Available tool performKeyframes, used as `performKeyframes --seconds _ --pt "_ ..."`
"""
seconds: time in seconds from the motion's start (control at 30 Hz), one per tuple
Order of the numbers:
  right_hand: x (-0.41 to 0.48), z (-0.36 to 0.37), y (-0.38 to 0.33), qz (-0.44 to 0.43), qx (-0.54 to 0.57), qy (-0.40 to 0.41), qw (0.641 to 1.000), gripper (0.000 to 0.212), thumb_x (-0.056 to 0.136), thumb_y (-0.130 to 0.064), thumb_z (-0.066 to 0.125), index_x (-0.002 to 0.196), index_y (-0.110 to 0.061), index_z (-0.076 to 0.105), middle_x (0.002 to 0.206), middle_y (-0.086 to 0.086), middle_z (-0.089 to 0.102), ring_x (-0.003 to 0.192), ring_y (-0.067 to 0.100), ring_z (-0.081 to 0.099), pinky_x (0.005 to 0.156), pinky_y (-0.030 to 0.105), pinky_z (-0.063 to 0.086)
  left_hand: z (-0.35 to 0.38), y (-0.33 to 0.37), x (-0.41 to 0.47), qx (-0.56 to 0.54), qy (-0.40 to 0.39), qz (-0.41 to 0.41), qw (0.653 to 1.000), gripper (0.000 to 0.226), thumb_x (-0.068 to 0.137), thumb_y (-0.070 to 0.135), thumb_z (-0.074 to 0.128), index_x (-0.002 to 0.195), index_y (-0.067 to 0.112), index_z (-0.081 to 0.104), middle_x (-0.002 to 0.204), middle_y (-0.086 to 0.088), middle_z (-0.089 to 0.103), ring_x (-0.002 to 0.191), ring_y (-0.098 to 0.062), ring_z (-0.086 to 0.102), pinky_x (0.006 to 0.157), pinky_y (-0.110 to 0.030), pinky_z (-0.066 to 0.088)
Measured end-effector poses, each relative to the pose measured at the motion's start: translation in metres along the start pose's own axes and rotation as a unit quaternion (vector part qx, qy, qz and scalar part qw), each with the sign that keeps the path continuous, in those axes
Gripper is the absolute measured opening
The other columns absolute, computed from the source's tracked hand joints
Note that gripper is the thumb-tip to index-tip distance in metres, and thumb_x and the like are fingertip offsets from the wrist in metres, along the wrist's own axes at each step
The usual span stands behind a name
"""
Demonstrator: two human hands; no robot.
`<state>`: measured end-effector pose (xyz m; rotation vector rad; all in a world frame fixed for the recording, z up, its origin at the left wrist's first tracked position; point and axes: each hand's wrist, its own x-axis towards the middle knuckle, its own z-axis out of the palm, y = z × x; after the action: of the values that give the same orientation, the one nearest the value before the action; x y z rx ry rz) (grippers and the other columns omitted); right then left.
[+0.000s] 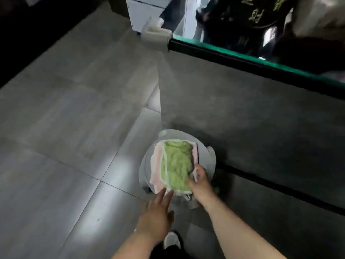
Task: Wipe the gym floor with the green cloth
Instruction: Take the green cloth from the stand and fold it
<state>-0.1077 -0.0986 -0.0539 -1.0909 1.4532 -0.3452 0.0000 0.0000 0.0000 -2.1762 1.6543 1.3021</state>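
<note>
Green cloth (177,163) lies folded flat on top of a pink cloth (156,165), both on a round white stand (206,156) just right of centre, near the foot of a grey low wall (242,118). Pink edges show along the left and far sides of the green one. Right hand (200,181) at the near right corner of the green cloth, thumb on top and fingers curled at the edge, pinching that corner. Left hand (157,214) comes in from the near left, palm down, fingers straight and held together, holding nothing; fingertips at the near left edge of the cloth pile, contact hard to judge through the blur. Grey tiled floor (65,128) spreads to the left and far side, with pale light patches on the near tiles. A white shoe (171,240) shows at the near edge between the forearms. Atop the low wall, a glass pane with a green edge (242,54) runs off to the far right. White cabinet (141,14) stands at the far middle.
</note>
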Motion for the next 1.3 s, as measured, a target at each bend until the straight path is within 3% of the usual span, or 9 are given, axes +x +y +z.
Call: performKeyframes --seconds 0.17,0.4,0.53,0.7,0.83,1.03,1.13,1.23,1.3 --pt "0.044 0.013 0.001 0.048 0.013 -0.011 0.999 0.064 0.084 -0.016 0.061 0.140 -0.018 0.030 0.143 0.010 0.039 0.126 0.028 0.044 0.106 0.045 0.038 -0.008 -0.019 0.059 0.016 0.001 0.008 1.000 0.075 0.089 0.030 0.044 0.143 0.023 -0.008 0.156 0.002 -0.005 0.143 -0.015 0.005 0.116 -0.031 0.012" --pt "0.070 0.015 -0.005 0.089 0.015 0.042 0.995 0.062 0.078 -0.011 0.068 0.133 -0.011 0.040 0.132 0.015 0.052 0.117 0.032 0.052 0.099 0.047 0.044 -0.006 -0.032 0.087 0.012 -0.009 0.007 1.000 0.067 0.091 0.038 0.040 0.144 0.028 0.001 0.156 0.004 0.004 0.143 -0.016 0.008 0.116 -0.033 0.010" --pt "0.050 0.016 -0.021 0.000 -0.074 0.052 0.996 0.047 0.080 -0.004 0.061 0.125 -0.012 0.050 0.122 0.013 0.059 0.109 0.030 0.056 0.096 0.041 0.045 -0.008 -0.035 0.083 -0.145 0.043 -0.020 0.988 0.060 0.088 0.027 0.049 0.141 0.023 0.020 0.149 -0.002 0.030 0.134 -0.020 0.033 0.110 -0.030 0.029" --pt "0.018 0.010 -0.045 -0.085 -0.121 0.026 0.989 0.028 0.083 0.004 0.053 0.106 -0.011 0.057 0.097 -0.001 0.052 0.096 0.021 0.049 0.079 0.019 0.034 -0.025 -0.025 0.065 -0.415 0.143 -0.082 0.895 0.073 0.085 0.023 0.057 0.143 0.022 0.013 0.146 -0.006 0.031 0.129 -0.023 0.040 0.107 -0.035 0.035" --pt "-0.002 0.001 -0.070 -0.064 -0.050 -0.031 0.996 0.034 0.083 0.005 0.055 0.080 -0.029 0.054 0.086 -0.003 0.060 0.087 0.021 0.055 0.076 0.028 0.042 -0.056 -0.014 0.046 -0.551 0.196 -0.046 0.810 0.092 0.074 0.022 0.072 0.143 0.020 0.011 0.138 0.003 0.034 0.123 -0.008 0.036 0.100 -0.020 0.031" --pt "-0.040 -0.013 -0.109 -0.036 -0.001 -0.157 0.987 0.035 0.082 0.011 0.053 0.084 -0.024 0.060 0.076 -0.004 0.070 0.076 0.014 0.065 0.072 0.029 0.052 -0.093 -0.006 0.011 -0.626 0.153 0.021 0.764 0.104 0.052 0.027 0.070 0.142 0.024 0.018 0.113 0.016 0.046 0.098 0.000 0.052 0.077 -0.008 0.045" --pt "-0.064 -0.012 -0.129 -0.033 -0.009 -0.238 0.971 0.037 0.080 0.015 0.051 0.085 -0.020 0.062 0.069 -0.005 0.073 0.067 0.009 0.068 0.065 0.023 0.055 -0.106 -0.009 -0.020 -0.652 0.150 0.050 0.742 0.102 0.053 0.023 0.069 0.141 0.024 0.018 0.118 0.011 0.043 0.094 0.004 0.050 0.071 -0.002 0.047" --pt "-0.089 0.001 -0.150 -0.045 -0.020 -0.310 0.949 0.030 0.066 0.002 0.063 0.089 -0.019 0.061 0.071 -0.001 0.073 0.069 0.013 0.069 0.064 0.026 0.055 -0.113 -0.021 -0.058 -0.682 0.155 0.058 0.712 0.100 0.042 0.029 0.075 0.133 0.027 0.033 0.119 0.004 0.048 0.096 -0.004 0.054 0.077 -0.009 0.049" --pt "-0.104 0.015 -0.160 -0.047 -0.041 -0.344 0.937 0.035 0.058 -0.012 0.062 0.092 -0.019 0.060 0.082 0.004 0.071 0.077 0.020 0.067 0.070 0.031 0.054 -0.110 -0.032 -0.084 -0.717 0.175 0.041 0.673 0.076 0.041 0.027 0.076 0.113 0.025 0.051 0.106 0.001 0.059 0.090 -0.010 0.060 0.077 -0.018 0.051"
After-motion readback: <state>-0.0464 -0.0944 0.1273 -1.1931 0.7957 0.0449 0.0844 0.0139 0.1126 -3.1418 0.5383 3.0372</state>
